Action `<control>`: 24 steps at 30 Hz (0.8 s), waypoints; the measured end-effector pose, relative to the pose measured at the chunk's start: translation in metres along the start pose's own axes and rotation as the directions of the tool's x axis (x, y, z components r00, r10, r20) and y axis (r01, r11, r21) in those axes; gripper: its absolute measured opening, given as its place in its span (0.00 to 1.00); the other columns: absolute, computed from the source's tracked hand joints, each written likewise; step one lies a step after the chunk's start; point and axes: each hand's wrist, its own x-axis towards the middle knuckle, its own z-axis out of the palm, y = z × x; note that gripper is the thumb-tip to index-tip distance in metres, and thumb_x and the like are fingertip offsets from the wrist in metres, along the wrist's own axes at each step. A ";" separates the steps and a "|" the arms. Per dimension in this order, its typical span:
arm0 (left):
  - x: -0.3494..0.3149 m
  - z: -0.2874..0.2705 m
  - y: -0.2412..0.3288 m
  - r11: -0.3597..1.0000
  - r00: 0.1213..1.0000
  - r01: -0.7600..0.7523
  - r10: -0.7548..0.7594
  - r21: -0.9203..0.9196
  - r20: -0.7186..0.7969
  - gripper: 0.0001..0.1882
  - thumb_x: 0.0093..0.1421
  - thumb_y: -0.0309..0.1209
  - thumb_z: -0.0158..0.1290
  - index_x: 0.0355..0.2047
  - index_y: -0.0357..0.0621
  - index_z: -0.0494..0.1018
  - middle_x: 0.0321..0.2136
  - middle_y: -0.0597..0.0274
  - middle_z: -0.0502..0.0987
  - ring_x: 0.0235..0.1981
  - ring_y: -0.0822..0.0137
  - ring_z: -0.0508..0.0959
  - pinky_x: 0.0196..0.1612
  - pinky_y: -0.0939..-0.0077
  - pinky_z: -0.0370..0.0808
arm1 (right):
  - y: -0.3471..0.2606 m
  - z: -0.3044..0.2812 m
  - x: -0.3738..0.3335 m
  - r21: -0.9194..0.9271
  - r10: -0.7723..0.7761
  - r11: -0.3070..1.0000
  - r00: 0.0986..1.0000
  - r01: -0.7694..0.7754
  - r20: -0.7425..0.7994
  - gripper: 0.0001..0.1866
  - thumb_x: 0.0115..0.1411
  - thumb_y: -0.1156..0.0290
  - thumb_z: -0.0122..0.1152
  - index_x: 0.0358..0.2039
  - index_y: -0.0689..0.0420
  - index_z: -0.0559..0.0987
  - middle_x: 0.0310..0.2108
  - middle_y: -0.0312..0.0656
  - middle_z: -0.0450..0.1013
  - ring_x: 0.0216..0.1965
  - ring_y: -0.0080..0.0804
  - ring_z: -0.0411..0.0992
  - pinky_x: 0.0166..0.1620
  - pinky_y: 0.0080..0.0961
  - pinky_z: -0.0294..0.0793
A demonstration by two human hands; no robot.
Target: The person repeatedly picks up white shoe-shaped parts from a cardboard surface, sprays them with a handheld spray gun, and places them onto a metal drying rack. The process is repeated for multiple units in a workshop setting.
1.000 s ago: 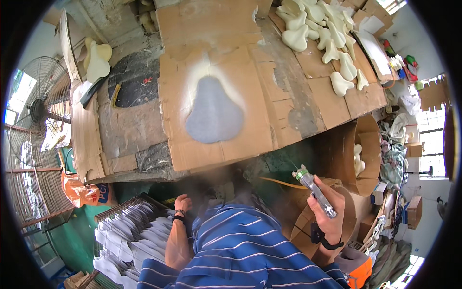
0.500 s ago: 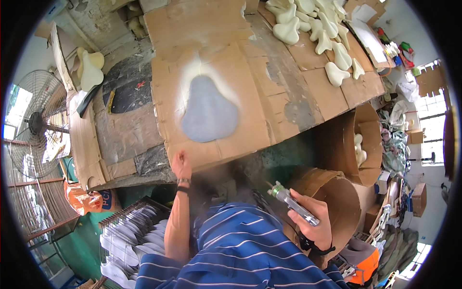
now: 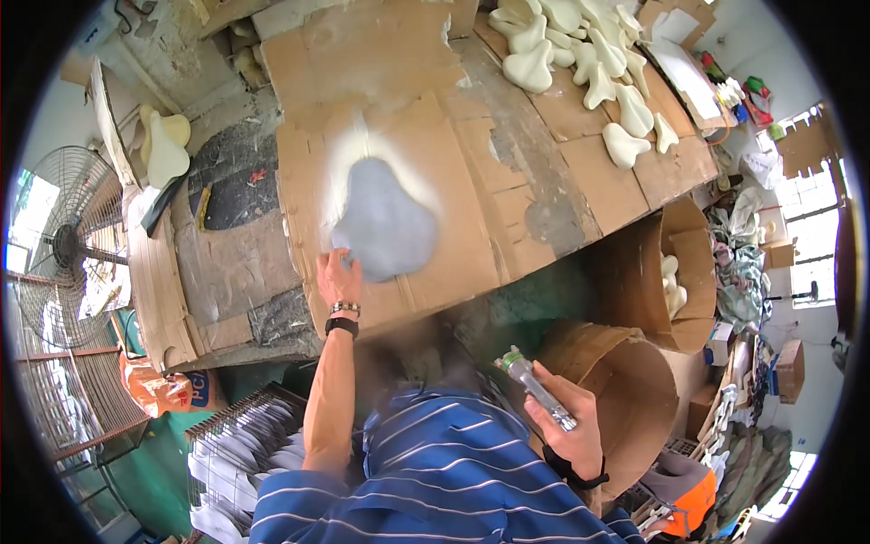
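Note:
A grey, rounded, triangular pad shaped like a bicycle saddle cover (image 3: pixel 388 222) lies flat on the cardboard-covered table (image 3: pixel 462 236), narrow end away from me. Pale overspray surrounds its upper part. My left hand (image 3: pixel 339 279) reaches over the table to its lower left edge, fingers bent and apart. The fingertips meet that edge in the view; whether they grip it I cannot make out. Down by my right side, my right hand (image 3: pixel 575 422) is closed around a metal spray gun (image 3: pixel 539 388) with a green part near its nozzle. The nozzle points up and left.
Several cream foam saddle pads (image 3: pixel 598 68) are heaped at the table's far right. Two large cardboard drums (image 3: pixel 634 376) stand below its right edge. At left are a caged fan (image 3: pixel 68 245) and a wire rack (image 3: pixel 240 453) of white pieces. An orange-and-white sack (image 3: pixel 163 385) sits nearby.
My left hand has moved up from the table's front edge to the grey pad's lower left edge. The right hand with the spray gun has shifted slightly left.

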 end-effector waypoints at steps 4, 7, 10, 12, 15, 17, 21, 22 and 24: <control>0.006 0.005 0.043 0.552 0.928 0.283 -0.363 -0.784 0.080 0.15 0.54 0.24 0.60 0.44 0.40 0.75 0.40 0.54 0.73 0.37 0.53 0.79 0.48 0.54 0.81 | 0.002 0.004 0.011 0.017 -0.035 0.999 0.997 0.034 0.069 0.29 0.55 0.82 0.68 0.60 0.63 0.75 0.36 0.51 0.78 0.31 0.40 0.77 0.38 0.28 0.75; 0.053 0.044 -0.033 -0.239 0.722 0.581 -0.289 -0.778 0.629 0.16 0.59 0.19 0.55 0.47 0.31 0.69 0.41 0.48 0.73 0.44 0.51 0.76 0.57 0.41 0.77 | -0.004 0.009 0.022 0.024 -0.086 0.996 0.984 0.084 0.154 0.30 0.55 0.82 0.68 0.60 0.64 0.74 0.38 0.52 0.79 0.33 0.43 0.78 0.40 0.30 0.76; 0.072 0.029 0.017 -0.485 0.770 0.501 -0.129 -0.717 0.625 0.14 0.59 0.17 0.53 0.46 0.30 0.69 0.42 0.49 0.76 0.45 0.52 0.77 0.59 0.47 0.76 | -0.004 0.015 0.031 0.029 -0.104 0.995 0.984 0.101 0.147 0.24 0.58 0.79 0.68 0.56 0.66 0.77 0.34 0.49 0.79 0.31 0.35 0.77 0.38 0.27 0.75; 0.072 -0.010 0.064 -0.471 0.862 0.443 -0.011 -0.763 0.507 0.16 0.59 0.19 0.52 0.49 0.33 0.69 0.42 0.51 0.77 0.46 0.54 0.77 0.57 0.50 0.77 | -0.004 0.019 0.036 0.015 -0.114 0.993 0.980 0.113 0.162 0.25 0.58 0.78 0.68 0.57 0.66 0.77 0.35 0.49 0.79 0.31 0.36 0.77 0.39 0.27 0.75; 0.050 -0.123 0.123 -0.454 0.951 0.290 0.037 -0.842 0.307 0.19 0.59 0.22 0.51 0.52 0.38 0.69 0.44 0.55 0.78 0.48 0.57 0.77 0.54 0.56 0.77 | -0.009 0.027 0.044 -0.007 -0.153 0.987 0.956 0.160 0.250 0.26 0.57 0.79 0.68 0.57 0.66 0.76 0.38 0.52 0.79 0.34 0.42 0.78 0.40 0.30 0.76; 0.032 -0.174 0.103 -0.448 0.979 0.201 0.055 -0.871 0.198 0.22 0.59 0.23 0.49 0.56 0.42 0.68 0.45 0.57 0.78 0.49 0.59 0.77 0.53 0.59 0.77 | -0.021 0.037 0.053 -0.050 -0.170 0.978 0.917 0.201 0.360 0.28 0.55 0.80 0.68 0.58 0.65 0.75 0.40 0.54 0.78 0.36 0.48 0.79 0.43 0.32 0.77; -0.030 -0.249 0.070 -0.371 0.967 -0.042 -0.250 -0.928 0.056 0.31 0.55 0.22 0.48 0.62 0.44 0.65 0.51 0.57 0.76 0.51 0.58 0.77 0.55 0.59 0.76 | -0.034 0.065 0.063 -0.030 -0.170 0.978 0.876 0.205 0.452 0.24 0.54 0.80 0.67 0.53 0.69 0.77 0.38 0.56 0.79 0.37 0.49 0.79 0.42 0.31 0.77; -0.045 -0.265 0.063 -0.387 0.956 -0.117 -0.294 -0.915 0.002 0.33 0.53 0.21 0.48 0.63 0.44 0.64 0.52 0.57 0.75 0.52 0.57 0.76 0.55 0.59 0.76 | -0.032 0.071 0.068 -0.029 -0.160 0.979 0.849 0.201 0.503 0.25 0.54 0.80 0.67 0.53 0.70 0.77 0.38 0.57 0.79 0.37 0.48 0.80 0.42 0.32 0.77; -0.109 -0.300 0.049 -0.479 0.941 -0.276 -0.311 -0.833 -0.133 0.35 0.52 0.20 0.46 0.64 0.44 0.63 0.53 0.56 0.75 0.53 0.56 0.76 0.56 0.58 0.75 | -0.039 0.064 0.054 -0.029 -0.222 0.956 0.786 0.291 0.576 0.23 0.54 0.82 0.62 0.53 0.70 0.78 0.25 0.40 0.70 0.27 0.22 0.66 0.32 0.22 0.69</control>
